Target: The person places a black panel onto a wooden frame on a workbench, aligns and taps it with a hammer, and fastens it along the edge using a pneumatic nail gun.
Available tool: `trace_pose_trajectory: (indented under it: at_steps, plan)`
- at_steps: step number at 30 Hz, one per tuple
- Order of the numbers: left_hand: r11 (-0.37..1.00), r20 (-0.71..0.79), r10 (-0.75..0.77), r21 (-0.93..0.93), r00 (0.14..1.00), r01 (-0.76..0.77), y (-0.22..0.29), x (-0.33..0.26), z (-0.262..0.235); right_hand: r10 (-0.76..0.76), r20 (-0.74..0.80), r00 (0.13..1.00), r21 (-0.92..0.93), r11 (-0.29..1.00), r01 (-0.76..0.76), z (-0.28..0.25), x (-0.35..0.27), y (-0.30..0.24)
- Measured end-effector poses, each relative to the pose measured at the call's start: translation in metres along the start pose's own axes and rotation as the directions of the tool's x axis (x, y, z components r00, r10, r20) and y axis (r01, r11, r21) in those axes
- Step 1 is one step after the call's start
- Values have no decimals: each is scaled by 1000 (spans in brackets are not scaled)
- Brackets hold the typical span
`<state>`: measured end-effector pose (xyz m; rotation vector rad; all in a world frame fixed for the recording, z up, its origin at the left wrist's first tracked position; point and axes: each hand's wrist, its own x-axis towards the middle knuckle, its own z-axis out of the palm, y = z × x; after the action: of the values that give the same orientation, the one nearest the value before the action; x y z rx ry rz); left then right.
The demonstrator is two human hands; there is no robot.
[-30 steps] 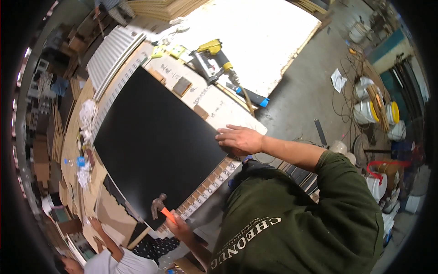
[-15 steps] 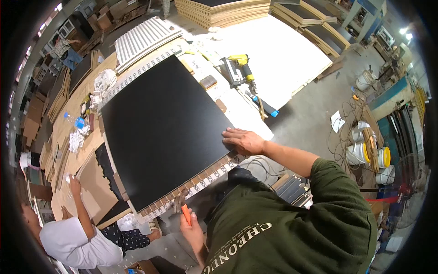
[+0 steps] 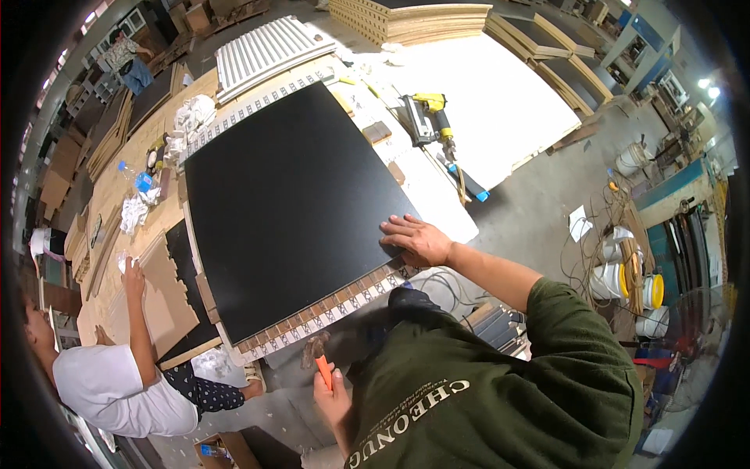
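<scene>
A large black panel (image 3: 289,211) lies flat on the workbench, with a brown and white-patterned edge (image 3: 320,314) showing below its near side. My right hand (image 3: 422,244) rests on the panel's near right corner, its fingers spread and flat. In my left hand (image 3: 334,402), closed around its orange handle, is a hammer (image 3: 323,374). The hammer's head, smeared by motion, hangs just off the panel's near edge, apart from it.
Beyond the panel lie a yellow-black nail gun (image 3: 432,117), a ribbed white panel (image 3: 269,59) and a brown block (image 3: 376,132). A blue-capped bottle (image 3: 141,180) and white rags are at left. A co-worker in white (image 3: 117,387) handles cardboard. Boards (image 3: 426,27) are stacked behind; buckets (image 3: 608,281) stand right.
The view has shifted, so the panel and bench sit farther right. The hammer's head, earlier over the near edge strip, is now just off it. My right hand stays on the corner.
</scene>
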<state>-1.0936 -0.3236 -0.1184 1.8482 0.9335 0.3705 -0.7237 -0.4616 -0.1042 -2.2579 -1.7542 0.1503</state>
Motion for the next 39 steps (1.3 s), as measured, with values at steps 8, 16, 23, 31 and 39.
trace_pose_trajectory:
  at_steps: [8, 16, 23, 31, 39]
  plan:
    - [997, 20, -66, -40, 998, 66, 54, 15, 2, -26, 33, 999, 116, 993, 22, 3, 15, -18]
    - [994, 51, -86, -57, 995, 89, 44, 8, 9, 18, 72, 997, 34, 999, -21, 0, 28, -31]
    - [987, 73, -156, -9, 985, 157, 47, -2, 2, -48, 62, 997, 100, 994, 42, 13, 37, -41]
    - [993, 9, -117, -30, 993, 118, 47, -4, 1, -41, 131, 991, 123, 992, 25, 10, 54, -63]
    - [978, 47, -206, -30, 977, 207, 34, -4, 5, -78, 56, 995, 129, 989, 70, 20, 59, -63]
